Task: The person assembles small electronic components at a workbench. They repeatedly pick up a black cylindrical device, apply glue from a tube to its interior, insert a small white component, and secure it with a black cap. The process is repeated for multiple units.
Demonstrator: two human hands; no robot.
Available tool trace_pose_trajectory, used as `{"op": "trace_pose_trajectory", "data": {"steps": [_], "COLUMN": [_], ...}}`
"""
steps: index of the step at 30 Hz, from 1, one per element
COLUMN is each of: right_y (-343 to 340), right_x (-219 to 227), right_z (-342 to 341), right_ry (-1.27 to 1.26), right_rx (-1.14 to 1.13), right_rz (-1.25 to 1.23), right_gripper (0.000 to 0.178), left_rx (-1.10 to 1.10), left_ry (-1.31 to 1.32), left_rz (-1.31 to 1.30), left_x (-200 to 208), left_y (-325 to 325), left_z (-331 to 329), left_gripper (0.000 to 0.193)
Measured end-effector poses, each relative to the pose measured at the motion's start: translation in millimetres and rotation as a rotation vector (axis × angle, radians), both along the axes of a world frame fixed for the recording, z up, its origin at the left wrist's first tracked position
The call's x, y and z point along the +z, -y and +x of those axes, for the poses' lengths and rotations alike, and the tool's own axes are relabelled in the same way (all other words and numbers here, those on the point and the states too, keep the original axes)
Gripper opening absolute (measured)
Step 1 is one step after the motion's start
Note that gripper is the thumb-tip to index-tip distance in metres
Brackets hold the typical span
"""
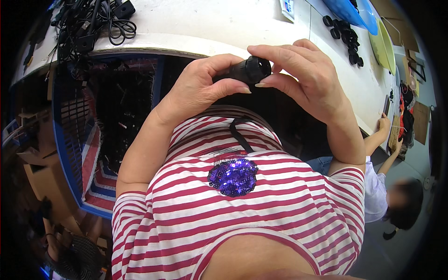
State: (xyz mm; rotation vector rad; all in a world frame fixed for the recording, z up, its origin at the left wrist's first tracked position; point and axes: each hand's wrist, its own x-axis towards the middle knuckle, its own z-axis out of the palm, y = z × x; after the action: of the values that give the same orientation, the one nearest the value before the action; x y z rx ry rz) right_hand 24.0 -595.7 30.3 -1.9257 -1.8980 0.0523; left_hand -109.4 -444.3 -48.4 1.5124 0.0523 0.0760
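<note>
A short black cylinder that looks like a flashlight (256, 70) is held up in front of my striped shirt, just off the front edge of the white table (205, 23). My left hand (193, 86) wraps round its narrower body, thumb below and fingers above. At the wider, ribbed end, my right hand (308, 72) has its index finger on top and its thumb underneath. That end points right and shows a dark opening. Most of the body is hidden inside my left hand.
Black cables with adapters (100, 23) lie heaped at the table's far left. Several black rings (347, 37) lie at the right, near a blue basin (352, 14) and a yellow-green basin (382, 46). A blue crate (60, 135) stands below left. A co-worker (375, 191) works at the right.
</note>
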Motion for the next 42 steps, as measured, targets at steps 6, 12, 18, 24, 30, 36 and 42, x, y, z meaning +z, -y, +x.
{"op": "trace_pose_trajectory", "data": {"steps": [6, 12, 18, 24, 30, 36, 42], "right_y": [-0.7, -0.8, -1.0, -3.4, -1.6, -1.9, 0.1], "right_x": [-3.3, -5.6, -6.4, -5.6, -2.2, -2.9, -0.2], "right_z": [-0.4, 1.2, -0.5, -1.0, -1.7, -2.9, -4.2], "right_ry": [-0.072, -0.065, -0.103, -0.251, -0.277, -0.298, -0.278], "right_rx": [-0.019, -0.034, -0.050, -0.066, -0.032, -0.051, -0.020], "right_rz": [-0.015, -0.016, -0.045, -0.077, -0.071, -0.045, -0.037], "right_gripper": [0.036, 0.033, 0.032, 0.030, 0.032, 0.032, 0.040], "left_rx": [-0.005, 0.005, 0.011, 0.027, -0.019, 0.014, -0.026], "left_ry": [0.015, -0.029, -0.023, 0.034, 0.035, 0.032, 0.020], "left_rz": [-0.057, 0.003, 0.069, -0.005, -0.023, -0.080, -0.169], "left_x": [-2.9, -0.5, 0.2, -3.6, -3.4, -6.1, -4.6], "left_y": [-0.9, 0.2, 0.9, 3.7, 2.1, 6.3, 7.1], "left_z": [2.0, 3.5, 3.2, 2.9, 2.3, 3.1, 3.1], "left_gripper": [0.025, 0.025, 0.028, 0.030, 0.031, 0.028, 0.027]}}
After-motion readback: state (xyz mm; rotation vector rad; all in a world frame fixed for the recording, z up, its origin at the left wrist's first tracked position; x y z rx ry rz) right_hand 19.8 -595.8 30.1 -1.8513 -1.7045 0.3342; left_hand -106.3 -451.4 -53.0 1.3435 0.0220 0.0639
